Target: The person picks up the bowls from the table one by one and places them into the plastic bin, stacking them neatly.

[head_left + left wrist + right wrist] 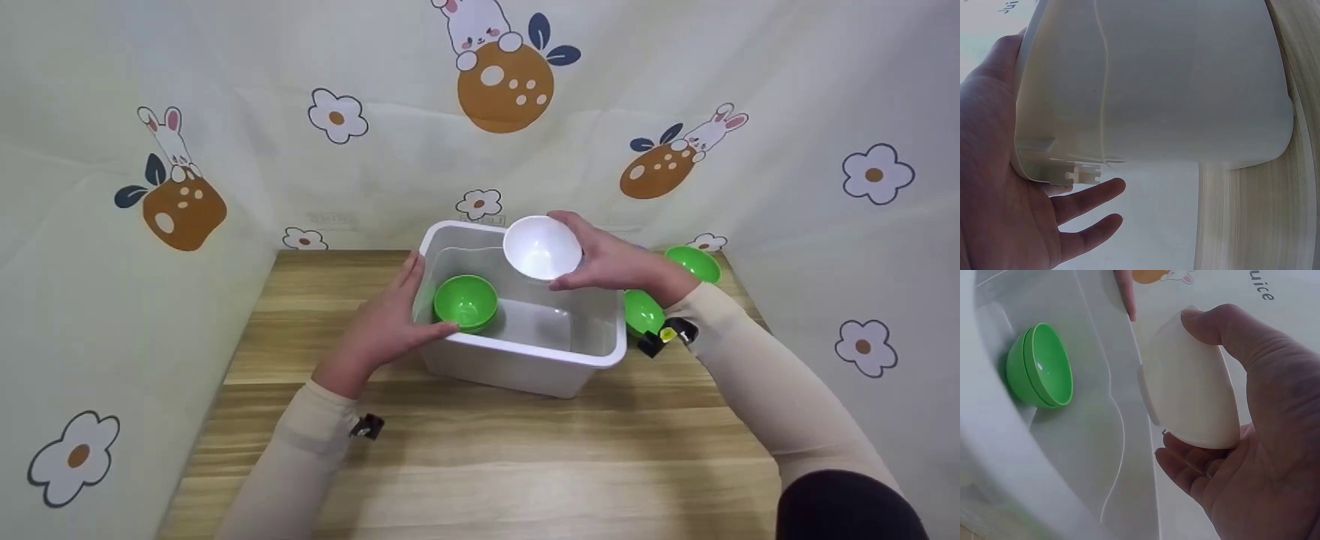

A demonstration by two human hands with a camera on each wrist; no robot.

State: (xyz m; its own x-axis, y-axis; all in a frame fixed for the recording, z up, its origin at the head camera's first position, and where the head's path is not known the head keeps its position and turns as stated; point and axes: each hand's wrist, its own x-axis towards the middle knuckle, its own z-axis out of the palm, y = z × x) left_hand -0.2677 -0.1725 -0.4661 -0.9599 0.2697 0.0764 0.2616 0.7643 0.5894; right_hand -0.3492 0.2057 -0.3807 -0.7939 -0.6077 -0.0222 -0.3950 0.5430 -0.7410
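The right hand point(615, 262) grips a white bowl point(541, 247), thumb and fingers curled round its outside, holding it tilted above the far right part of the white plastic bin point(525, 360). The left hand point(386, 322) lies flat with straight fingers against the bin's left wall. Inside, a green bowl point(466, 301) sits at the left; bare floor lies beside it. Two green bowls point(694, 262) stand on the wooden table point(480, 450) just right of the bin.

I held a plain white round plastic bowl point(541, 247) above my translucent white plastic tub point(525, 360), beside glossy green plastic bowls point(466, 301).
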